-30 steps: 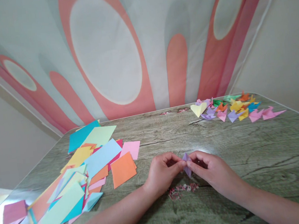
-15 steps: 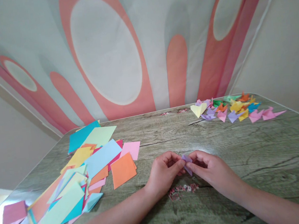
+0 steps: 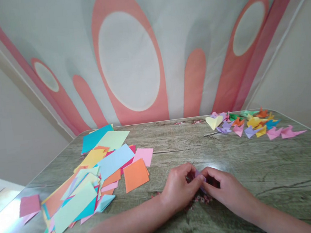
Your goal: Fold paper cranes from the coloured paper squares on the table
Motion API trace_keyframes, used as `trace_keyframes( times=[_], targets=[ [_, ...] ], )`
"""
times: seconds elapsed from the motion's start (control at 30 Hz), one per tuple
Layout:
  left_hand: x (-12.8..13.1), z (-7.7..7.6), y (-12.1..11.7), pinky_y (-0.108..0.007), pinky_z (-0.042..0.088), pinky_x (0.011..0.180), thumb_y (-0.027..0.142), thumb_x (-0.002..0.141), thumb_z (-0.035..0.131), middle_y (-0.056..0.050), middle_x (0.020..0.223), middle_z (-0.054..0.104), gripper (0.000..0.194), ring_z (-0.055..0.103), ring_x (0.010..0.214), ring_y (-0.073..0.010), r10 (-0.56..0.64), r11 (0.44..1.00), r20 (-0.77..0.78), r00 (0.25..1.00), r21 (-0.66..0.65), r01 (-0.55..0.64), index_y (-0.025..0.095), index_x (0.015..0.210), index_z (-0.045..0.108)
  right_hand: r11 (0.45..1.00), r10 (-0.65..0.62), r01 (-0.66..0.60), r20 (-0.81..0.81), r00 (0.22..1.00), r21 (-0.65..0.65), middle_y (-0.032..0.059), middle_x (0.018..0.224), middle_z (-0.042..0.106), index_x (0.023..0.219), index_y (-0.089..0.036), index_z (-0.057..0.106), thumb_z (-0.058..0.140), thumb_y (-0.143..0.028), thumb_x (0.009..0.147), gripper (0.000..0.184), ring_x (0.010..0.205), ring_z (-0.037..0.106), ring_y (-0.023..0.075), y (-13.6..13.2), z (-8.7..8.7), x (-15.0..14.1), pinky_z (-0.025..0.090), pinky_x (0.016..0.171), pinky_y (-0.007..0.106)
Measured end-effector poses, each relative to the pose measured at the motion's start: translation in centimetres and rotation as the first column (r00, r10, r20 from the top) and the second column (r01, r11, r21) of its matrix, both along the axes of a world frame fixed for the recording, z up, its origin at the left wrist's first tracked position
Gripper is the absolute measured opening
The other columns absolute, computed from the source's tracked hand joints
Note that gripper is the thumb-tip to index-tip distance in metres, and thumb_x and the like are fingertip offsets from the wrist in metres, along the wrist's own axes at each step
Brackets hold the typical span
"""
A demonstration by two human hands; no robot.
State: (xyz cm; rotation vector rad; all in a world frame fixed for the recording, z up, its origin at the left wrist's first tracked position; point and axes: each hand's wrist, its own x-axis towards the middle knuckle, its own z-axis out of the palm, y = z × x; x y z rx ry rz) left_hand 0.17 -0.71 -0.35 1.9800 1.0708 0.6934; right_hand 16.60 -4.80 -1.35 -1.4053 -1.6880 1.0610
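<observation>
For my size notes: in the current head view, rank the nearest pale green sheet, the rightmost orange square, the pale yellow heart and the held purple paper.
Pale green sheet
Orange square
Pale yellow heart
Unranked: purple paper, partly hidden by the hands

Lilac folded paper (image 3: 197,173), grey-brn woodgrain table (image 3: 174,155), org sheet (image 3: 136,175), pale-yel heart (image 3: 214,122), grey backdrop (image 3: 170,2) w/ coral-rimmed white ovals (image 3: 129,61)

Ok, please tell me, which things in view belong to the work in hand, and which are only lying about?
In the work now:
- purple paper, partly hidden by the fingers
- left hand and right hand, pinching it

Lying about:
- loose coloured sheets, left, perhaps stock
- folded paper figures, far right
- pale yellow folded piece, beside them
</observation>
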Motion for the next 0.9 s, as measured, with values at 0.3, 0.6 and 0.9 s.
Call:
trace_keyframes(
  times=[0.3,0.6,0.9],
  targets=[
    [-0.8,0.8,1.6,-0.021,0.044,0.053,0.035,0.079,0.057,-0.001,0.066,0.064,0.021,0.063,0.061,-0.0148,0.005,0.965,0.036,0.999,-0.261,0.004,0.015,0.079,0.06,0.991,0.009,-0.028,-0.149,0.989,-0.127,-0.0003,0.074,0.063,0.082,-0.017,0.063,0.06,-0.047,0.083,0.031,0.068,0.053,0.0145,1.4,1.6,0.5,0.038,0.059,0.024],
    [-7.8,3.6,-3.2,-0.038,0.041,0.098,0.025,0.089,0.048,-0.011,0.124,0.056,0.034,0.051,0.116,-0.0236,-0.035,0.931,-0.191,0.981,0.35,0.101,0.017,0.121,0.05,0.989,-0.02,0.002,-0.128,0.992,-0.146,0.0005,0.072,0.066,0.094,-0.019,0.056,0.06,-0.04,0.082,0.025,0.067,0.062,0.0172,-0.5,-1.0,-4.2,0.044,0.061,0.027],
    [-10.9,0.5,-6.3,-0.039,0.026,0.109,0.047,0.096,0.037,-0.011,0.134,0.051,0.055,0.043,0.126,-0.023,-0.182,0.752,-0.61,0.772,0.419,0.508,0.012,0.138,0.037,0.989,-0.072,0.02,0.356,0.932,0.146,0.0026,0.087,0.067,0.093,-0.024,0.06,0.053,-0.026,0.086,0.01,0.081,0.063,0.02,-2.5,-2.1,-6.6,0.048,0.075,0.034]
  ],
)
